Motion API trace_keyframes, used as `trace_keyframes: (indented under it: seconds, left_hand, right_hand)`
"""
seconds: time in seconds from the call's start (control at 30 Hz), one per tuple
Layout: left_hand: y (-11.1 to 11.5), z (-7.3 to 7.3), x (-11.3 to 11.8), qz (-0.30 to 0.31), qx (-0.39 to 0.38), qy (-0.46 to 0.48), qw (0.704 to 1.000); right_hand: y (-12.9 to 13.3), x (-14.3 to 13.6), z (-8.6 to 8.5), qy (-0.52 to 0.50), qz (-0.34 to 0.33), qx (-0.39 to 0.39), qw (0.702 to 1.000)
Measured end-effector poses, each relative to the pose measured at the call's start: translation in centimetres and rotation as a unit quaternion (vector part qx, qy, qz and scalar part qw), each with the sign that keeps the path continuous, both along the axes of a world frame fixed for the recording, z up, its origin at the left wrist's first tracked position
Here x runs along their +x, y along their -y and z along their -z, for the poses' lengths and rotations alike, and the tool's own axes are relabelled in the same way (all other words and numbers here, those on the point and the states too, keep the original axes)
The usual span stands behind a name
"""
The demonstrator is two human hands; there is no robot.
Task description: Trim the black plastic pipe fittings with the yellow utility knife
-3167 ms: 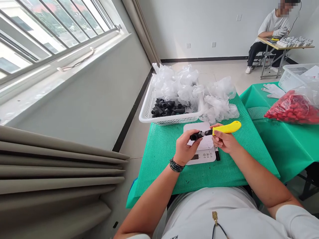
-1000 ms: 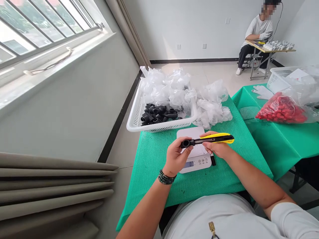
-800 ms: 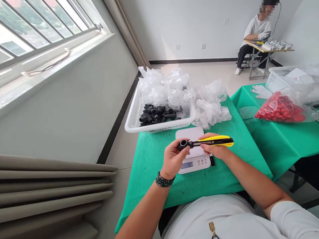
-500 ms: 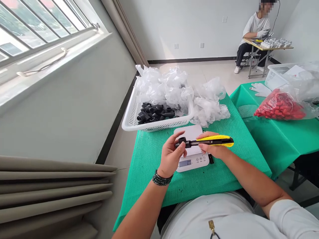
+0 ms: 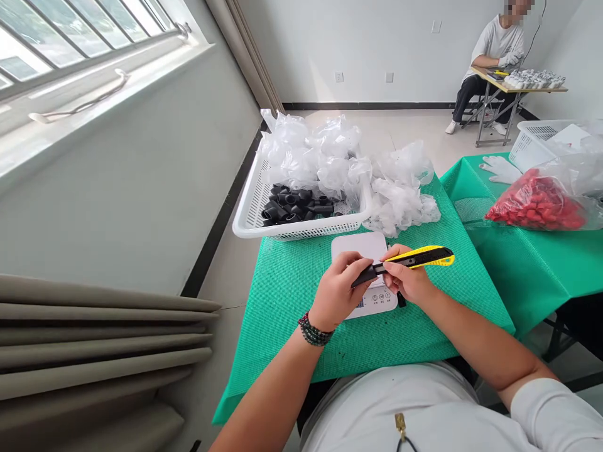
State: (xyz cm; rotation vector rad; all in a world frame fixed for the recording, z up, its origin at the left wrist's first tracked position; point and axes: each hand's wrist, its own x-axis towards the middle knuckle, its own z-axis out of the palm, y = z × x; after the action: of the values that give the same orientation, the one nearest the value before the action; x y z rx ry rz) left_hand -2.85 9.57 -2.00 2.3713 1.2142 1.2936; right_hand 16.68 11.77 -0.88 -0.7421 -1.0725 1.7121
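Observation:
My left hand (image 5: 343, 285) is closed around a black pipe fitting (image 5: 363, 276), and only part of the fitting shows between the fingers. My right hand (image 5: 407, 276) grips a yellow and black utility knife (image 5: 426, 256) near its front end, with the handle pointing right. The knife's blade end meets the fitting; whether it cuts in cannot be seen. Below both hands lies a white digital scale (image 5: 351, 243), its display mostly covered by my left hand. A small black piece (image 5: 401, 300) rests by the scale's right edge.
Behind the scale, a white basket (image 5: 301, 231) holds black fittings (image 5: 294, 204) and clear plastic bags (image 5: 301, 144). More bags (image 5: 400, 201) lie beside it on the green cloth (image 5: 282, 301). At right are a bag of red parts (image 5: 537, 204) and a white glove (image 5: 502, 168). A person (image 5: 499, 47) sits far back.
My left hand has turned over and its fingers have closed more around the fitting. The knife has tilted, its handle end now higher, and my right hand sits nearer its front.

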Motion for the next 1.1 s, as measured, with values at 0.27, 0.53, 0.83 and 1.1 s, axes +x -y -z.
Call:
trace_keyframes:
  seconds: [0.27, 0.53, 0.83, 1.1]
  left_hand:
    - [0.2, -0.7, -0.1, 0.014, 0.127, -0.006, 0.992]
    - [1.3, -0.8, 0.7, 0.057, -0.134, 0.256, 0.956]
    - [0.9, -2.6, 0.5, 0.191, -0.499, 0.442, 0.721]
    - [1.0, -1.2, 0.3, 0.068, -0.183, 0.147, 0.970]
  right_hand:
    - [0.1, 0.2, 0.1, 0.009, -0.012, 0.007, 1.000]
    - [0.0, 0.4, 0.1, 0.023, -0.023, 0.049, 0.998]
    - [0.6, 0.4, -0.2, 0.102, 0.008, 0.099, 0.990]
    - [-0.1, 0.1, -0.2, -0.002, 0.015, 0.025, 1.000]
